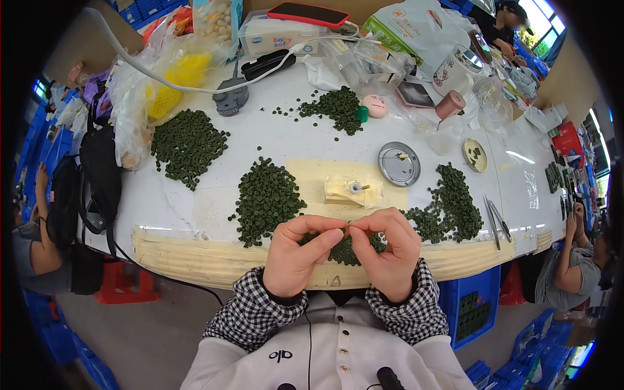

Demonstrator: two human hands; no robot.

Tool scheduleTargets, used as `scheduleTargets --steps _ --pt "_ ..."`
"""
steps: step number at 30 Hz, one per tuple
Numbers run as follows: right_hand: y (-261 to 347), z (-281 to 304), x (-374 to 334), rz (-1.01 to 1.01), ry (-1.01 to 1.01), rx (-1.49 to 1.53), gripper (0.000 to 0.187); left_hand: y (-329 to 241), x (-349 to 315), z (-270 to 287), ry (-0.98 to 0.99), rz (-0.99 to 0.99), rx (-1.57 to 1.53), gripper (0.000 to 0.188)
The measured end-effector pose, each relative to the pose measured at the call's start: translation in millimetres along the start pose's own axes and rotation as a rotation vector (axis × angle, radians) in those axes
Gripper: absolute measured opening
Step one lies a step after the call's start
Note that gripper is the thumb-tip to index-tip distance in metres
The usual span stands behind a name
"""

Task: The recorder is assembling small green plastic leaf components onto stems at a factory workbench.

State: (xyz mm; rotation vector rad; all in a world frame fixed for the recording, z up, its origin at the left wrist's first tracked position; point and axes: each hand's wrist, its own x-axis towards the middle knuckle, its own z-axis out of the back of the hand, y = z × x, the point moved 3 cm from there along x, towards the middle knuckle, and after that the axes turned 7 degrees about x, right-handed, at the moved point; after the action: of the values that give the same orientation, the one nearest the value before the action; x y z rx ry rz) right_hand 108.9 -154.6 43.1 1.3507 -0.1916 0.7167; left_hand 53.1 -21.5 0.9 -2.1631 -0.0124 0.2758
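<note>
My left hand (pixel 298 250) and my right hand (pixel 391 250) meet above the table's front edge, thumbs and forefingers pinched together. Between the fingertips is something tiny, mostly covered; I cannot make out what it is. Under and behind the hands lies a small heap of dark green round pieces (pixel 344 252). A bigger heap of the same green pieces (pixel 265 200) is just left of my left hand, and a spread of green pieces (pixel 455 205) lies right of my right hand. Straight ahead stands a tape-wrapped block (pixel 351 190) with a short metal pin.
Tweezers (pixel 497 221) lie at the right. Behind the block are a round metal lid (pixel 399 164) and a cream dish (pixel 475 155). More green heaps (pixel 188 148) sit farther back. A white cable (pixel 156 79) crosses the cluttered far side. A co-worker (pixel 565 273) works at the right.
</note>
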Motion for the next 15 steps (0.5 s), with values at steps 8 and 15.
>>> scheduleTargets --steps 8,15 --pt "-2.5 -1.5 -2.1 0.089 -0.005 -0.013 0.014 -0.9 2.0 0.3 -0.027 -0.054 0.119 0.016" --pt "-0.4 0.1 -1.4 0.180 0.010 -0.090 0.017 0.2 3.5 1.1 -0.008 -0.039 0.085 0.015"
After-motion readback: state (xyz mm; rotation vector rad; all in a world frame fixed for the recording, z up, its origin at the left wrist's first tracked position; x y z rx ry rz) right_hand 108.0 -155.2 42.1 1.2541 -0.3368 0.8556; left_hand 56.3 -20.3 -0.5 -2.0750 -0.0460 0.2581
